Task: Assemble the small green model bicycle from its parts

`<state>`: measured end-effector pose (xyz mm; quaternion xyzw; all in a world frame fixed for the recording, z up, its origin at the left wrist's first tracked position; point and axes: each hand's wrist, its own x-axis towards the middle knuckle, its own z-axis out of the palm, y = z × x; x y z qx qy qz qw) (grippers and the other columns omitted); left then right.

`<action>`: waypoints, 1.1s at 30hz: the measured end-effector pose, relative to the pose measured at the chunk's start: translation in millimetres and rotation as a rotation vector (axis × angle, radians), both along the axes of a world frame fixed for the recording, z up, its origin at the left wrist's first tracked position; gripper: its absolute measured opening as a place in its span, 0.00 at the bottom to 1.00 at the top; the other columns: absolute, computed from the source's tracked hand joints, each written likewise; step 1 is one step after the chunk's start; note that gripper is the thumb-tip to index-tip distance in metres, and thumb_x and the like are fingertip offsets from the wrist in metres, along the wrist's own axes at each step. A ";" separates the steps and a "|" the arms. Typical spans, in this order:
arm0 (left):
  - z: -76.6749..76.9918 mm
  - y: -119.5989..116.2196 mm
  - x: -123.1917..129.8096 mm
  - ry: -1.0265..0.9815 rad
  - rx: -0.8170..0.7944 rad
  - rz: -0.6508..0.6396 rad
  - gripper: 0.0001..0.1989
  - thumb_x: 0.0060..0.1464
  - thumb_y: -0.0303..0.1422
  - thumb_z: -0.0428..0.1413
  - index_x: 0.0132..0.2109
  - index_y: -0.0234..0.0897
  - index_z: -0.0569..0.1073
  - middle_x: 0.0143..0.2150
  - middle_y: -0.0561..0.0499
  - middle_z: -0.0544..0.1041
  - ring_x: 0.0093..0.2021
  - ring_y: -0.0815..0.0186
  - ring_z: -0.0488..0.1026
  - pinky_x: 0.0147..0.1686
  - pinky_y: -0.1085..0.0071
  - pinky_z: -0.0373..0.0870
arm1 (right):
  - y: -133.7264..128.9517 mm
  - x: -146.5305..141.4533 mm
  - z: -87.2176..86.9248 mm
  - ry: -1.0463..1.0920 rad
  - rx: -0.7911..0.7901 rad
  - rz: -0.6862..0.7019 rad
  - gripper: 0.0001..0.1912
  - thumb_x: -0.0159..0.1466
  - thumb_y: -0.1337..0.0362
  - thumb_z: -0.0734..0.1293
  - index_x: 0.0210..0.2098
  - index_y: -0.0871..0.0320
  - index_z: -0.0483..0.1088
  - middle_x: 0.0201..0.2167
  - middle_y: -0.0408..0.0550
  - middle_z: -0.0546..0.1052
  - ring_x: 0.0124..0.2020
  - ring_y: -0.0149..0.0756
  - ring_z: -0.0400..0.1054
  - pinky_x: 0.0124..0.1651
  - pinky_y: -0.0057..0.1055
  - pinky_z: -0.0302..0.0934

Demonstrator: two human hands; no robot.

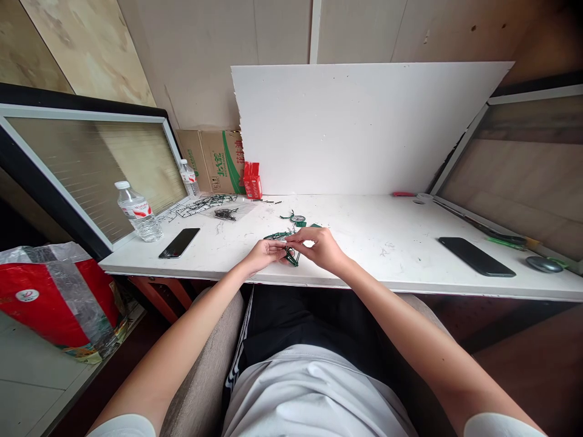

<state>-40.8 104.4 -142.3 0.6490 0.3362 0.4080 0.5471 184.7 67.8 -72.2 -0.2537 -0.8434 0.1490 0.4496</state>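
Near the table's front edge my two hands meet at the fingertips. My left hand [264,254] is closed around part of a thin dark-green frame-like piece [293,260], whose lower end hangs below the fingers. Thumb and forefinger of my right hand [322,247] are pinched together at the same spot; whatever lies between them is too small to make out. Just beyond the hands lie a green lattice strip [277,235], a small round grey-and-green part [298,218] and a flat green bit [316,226], partly hidden by my right hand.
On the left are a black phone [179,243], a water bottle [139,212], black part frames [207,205] and a bag of small dark pieces [226,213]. A red box [252,180] stands behind. A black device [476,256] and a mouse [544,264] lie right.
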 end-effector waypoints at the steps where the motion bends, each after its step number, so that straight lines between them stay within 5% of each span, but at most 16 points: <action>1: 0.1 0.1 0.0 0.001 -0.001 -0.003 0.30 0.48 0.48 0.73 0.52 0.31 0.81 0.49 0.37 0.84 0.38 0.56 0.84 0.52 0.55 0.76 | -0.4 -1.4 -0.9 0.017 -0.008 -0.015 0.14 0.70 0.51 0.70 0.42 0.54 0.83 0.38 0.51 0.85 0.38 0.43 0.80 0.42 0.37 0.75; 7: 2.7 -1.8 0.6 0.008 0.001 -0.018 0.27 0.49 0.47 0.72 0.50 0.32 0.82 0.52 0.37 0.83 0.39 0.56 0.84 0.53 0.56 0.76 | -2.4 -9.7 -7.9 0.062 -0.001 -0.069 0.15 0.69 0.50 0.71 0.37 0.55 0.81 0.33 0.50 0.83 0.33 0.40 0.79 0.38 0.35 0.75; 20: -2.2 1.0 0.2 -0.003 -0.002 -0.010 0.29 0.49 0.46 0.73 0.53 0.32 0.81 0.48 0.38 0.84 0.39 0.55 0.84 0.51 0.56 0.77 | -1.1 0.3 0.3 -0.082 0.058 -0.041 0.13 0.73 0.57 0.67 0.46 0.54 0.83 0.41 0.50 0.86 0.40 0.42 0.81 0.43 0.36 0.74; 29: 0.2 -0.4 1.4 0.017 -0.017 -0.023 0.29 0.50 0.47 0.72 0.51 0.30 0.81 0.47 0.38 0.85 0.39 0.54 0.85 0.51 0.57 0.77 | -2.3 -10.5 -13.0 0.047 0.037 -0.108 0.12 0.69 0.56 0.72 0.33 0.57 0.79 0.28 0.48 0.82 0.29 0.37 0.79 0.34 0.32 0.74; 33: 3.5 -3.1 1.5 0.020 -0.031 -0.037 0.27 0.51 0.47 0.72 0.50 0.31 0.81 0.50 0.38 0.84 0.41 0.54 0.85 0.51 0.57 0.77 | -4.8 -15.1 -17.8 0.067 0.032 -0.176 0.10 0.69 0.58 0.72 0.35 0.57 0.77 0.28 0.47 0.82 0.29 0.37 0.79 0.34 0.30 0.73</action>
